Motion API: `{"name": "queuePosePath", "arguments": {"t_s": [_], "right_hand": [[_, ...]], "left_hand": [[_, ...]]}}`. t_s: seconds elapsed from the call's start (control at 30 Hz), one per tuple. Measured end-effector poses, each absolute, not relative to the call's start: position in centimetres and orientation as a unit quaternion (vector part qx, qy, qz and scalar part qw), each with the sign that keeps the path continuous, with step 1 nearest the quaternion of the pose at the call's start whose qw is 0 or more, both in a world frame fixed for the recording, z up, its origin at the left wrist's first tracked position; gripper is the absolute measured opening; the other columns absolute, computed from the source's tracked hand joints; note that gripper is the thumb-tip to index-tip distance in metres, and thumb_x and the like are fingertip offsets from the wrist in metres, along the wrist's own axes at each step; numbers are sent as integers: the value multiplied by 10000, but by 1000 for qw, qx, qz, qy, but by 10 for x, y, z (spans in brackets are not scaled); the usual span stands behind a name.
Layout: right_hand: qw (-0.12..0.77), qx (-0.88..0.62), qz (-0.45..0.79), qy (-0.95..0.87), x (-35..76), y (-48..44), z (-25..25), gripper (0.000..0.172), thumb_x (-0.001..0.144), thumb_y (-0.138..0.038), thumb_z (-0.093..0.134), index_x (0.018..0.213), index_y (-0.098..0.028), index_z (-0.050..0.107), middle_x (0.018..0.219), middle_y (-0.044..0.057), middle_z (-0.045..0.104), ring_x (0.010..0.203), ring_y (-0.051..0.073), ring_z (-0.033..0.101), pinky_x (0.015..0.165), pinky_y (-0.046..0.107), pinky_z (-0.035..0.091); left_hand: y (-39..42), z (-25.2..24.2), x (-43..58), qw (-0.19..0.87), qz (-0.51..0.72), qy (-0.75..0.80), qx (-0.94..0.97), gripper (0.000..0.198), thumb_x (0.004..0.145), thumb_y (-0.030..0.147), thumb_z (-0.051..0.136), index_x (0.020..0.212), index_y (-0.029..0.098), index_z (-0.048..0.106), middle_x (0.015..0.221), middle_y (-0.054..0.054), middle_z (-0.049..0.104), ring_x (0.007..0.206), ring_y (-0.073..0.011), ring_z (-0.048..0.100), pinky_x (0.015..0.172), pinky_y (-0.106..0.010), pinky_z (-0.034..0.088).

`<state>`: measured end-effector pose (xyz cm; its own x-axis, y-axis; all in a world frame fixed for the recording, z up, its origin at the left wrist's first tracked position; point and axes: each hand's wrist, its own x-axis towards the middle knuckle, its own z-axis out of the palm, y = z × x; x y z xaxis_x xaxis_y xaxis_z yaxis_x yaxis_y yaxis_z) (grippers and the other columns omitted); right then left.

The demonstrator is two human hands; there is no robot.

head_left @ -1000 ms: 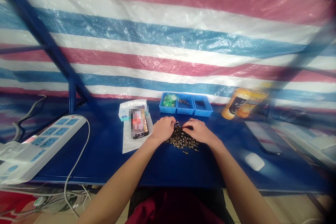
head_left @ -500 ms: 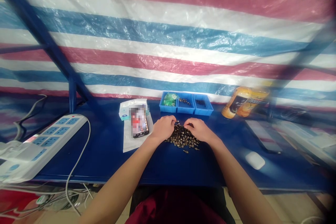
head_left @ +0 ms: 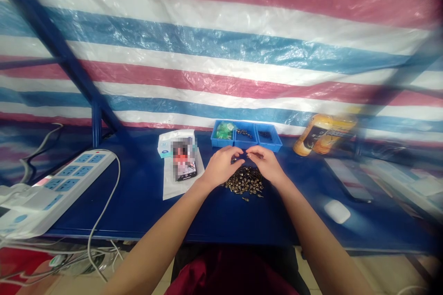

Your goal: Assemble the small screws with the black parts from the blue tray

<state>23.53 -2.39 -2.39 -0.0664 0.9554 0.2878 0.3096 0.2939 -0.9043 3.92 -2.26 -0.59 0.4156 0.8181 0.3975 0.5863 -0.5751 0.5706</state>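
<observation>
A heap of small metal screws with dark heads (head_left: 244,182) lies on the blue table (head_left: 221,221). My left hand (head_left: 221,166) and my right hand (head_left: 265,162) hover just above the heap's far side, with their fingertips close together. Whether the fingertips pinch a small screw is too small to tell. Just beyond my hands stands a blue three-compartment tray (head_left: 245,143). Its left compartment holds a green plastic bag, the middle one small metal parts, and the right one dark small parts.
To the left lie a phone (head_left: 183,161) with a blurred screen on a white paper packet (head_left: 169,184) and a white-and-blue power strip (head_left: 69,179) with a cable. To the right stand two orange cans (head_left: 323,134), with a white mouse (head_left: 337,211) nearer me.
Both hands have lifted from the heap and moved forward toward the tray, with their fingertips drawn closer together. The heap looks slightly lower and more spread.
</observation>
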Motion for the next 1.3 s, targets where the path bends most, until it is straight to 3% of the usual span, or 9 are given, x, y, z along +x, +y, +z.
{"name": "queuePosePath", "arguments": {"t_s": [0.17, 0.33, 0.5, 0.77, 1.1, 1.2, 1.3], "right_hand": [[506, -453, 485, -550, 227, -32, -15, 224, 758, -367, 721, 903, -200, 682, 732, -23, 614, 610, 110, 480, 577, 257, 360], [505, -412, 559, -513, 218, -36, -15, 280, 726, -386, 759, 919, -213, 653, 619, -59, 518, 535, 92, 407, 536, 252, 296], [524, -458, 446, -563, 220, -35, -10, 273, 839, -479, 642, 826, -207, 634, 702, -11, 615, 543, 109, 451, 549, 269, 332], [449, -507, 301, -672, 222, -37, -17, 347, 888, -537, 563, 830, -209, 658, 726, 8, 634, 631, 155, 538, 591, 276, 397], [429, -502, 312, -683, 221, -37, -17, 310, 907, -479, 537, 815, -206, 652, 707, 3, 638, 644, 156, 550, 619, 279, 407], [455, -507, 360, -638, 224, -31, -19, 298, 879, -462, 566, 735, -207, 624, 666, -1, 618, 602, 146, 531, 606, 281, 409], [533, -523, 376, -548, 229, -24, -21, 287, 831, -466, 608, 716, -203, 611, 671, 3, 623, 548, 130, 506, 576, 283, 409]], "left_hand": [[-27, -1, 43, 171, 386, 365, 830, 179, 901, 293, 626, 1065, 272, 694, 1027, -15, 690, 939, -175, 650, 855, -298, 506], [-27, -4, 44, 155, 424, 341, 824, 152, 947, 280, 564, 976, 247, 710, 1046, -18, 696, 941, -158, 656, 873, -282, 492], [-24, -7, 43, 125, 412, 399, 810, 151, 958, 302, 546, 994, 248, 683, 940, 0, 729, 852, -167, 671, 783, -275, 484], [-24, -9, 41, 76, 362, 425, 826, 177, 968, 310, 529, 978, 281, 703, 941, 12, 709, 832, -157, 667, 725, -259, 460], [-23, -8, 41, 111, 362, 417, 826, 147, 931, 350, 590, 974, 263, 701, 938, 3, 709, 808, -159, 653, 739, -270, 477], [-23, -6, 42, 129, 391, 421, 808, 209, 916, 395, 606, 1051, 255, 683, 989, -12, 709, 791, -154, 651, 725, -268, 489], [-24, -5, 43, 130, 408, 428, 796, 218, 945, 395, 552, 1002, 239, 693, 936, -24, 704, 780, -158, 649, 705, -268, 487]]}}
